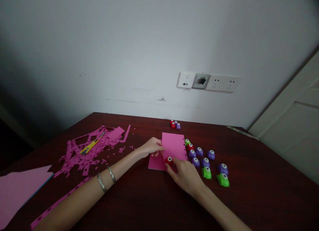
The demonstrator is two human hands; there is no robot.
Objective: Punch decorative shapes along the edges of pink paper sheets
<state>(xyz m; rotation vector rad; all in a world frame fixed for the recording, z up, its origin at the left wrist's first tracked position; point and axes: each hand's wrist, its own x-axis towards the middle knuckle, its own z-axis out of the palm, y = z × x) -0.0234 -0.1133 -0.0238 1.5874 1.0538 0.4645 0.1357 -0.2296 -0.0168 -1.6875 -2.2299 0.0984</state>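
My left hand (152,147) pinches the left edge of a pink sheet of paper (173,143), with fingers bent. A row of small punched holes runs down that sheet's right edge. Beneath it, another pink sheet (154,163) shows at the lower left. At the lower left corner of the upper sheet, my right hand (186,176) has its thumb and fingers closed around a red paper punch (168,161) with a white round button. The punch's lower part and its contact with the paper are partly hidden by my fingers.
Right of the sheets stand several purple, green and red punches (205,162); a small group (173,124) sits near the wall. At left lie pink cut-out strips (74,158), a yellow utility knife (90,146), small punched bits and stacked pink sheets (20,187).
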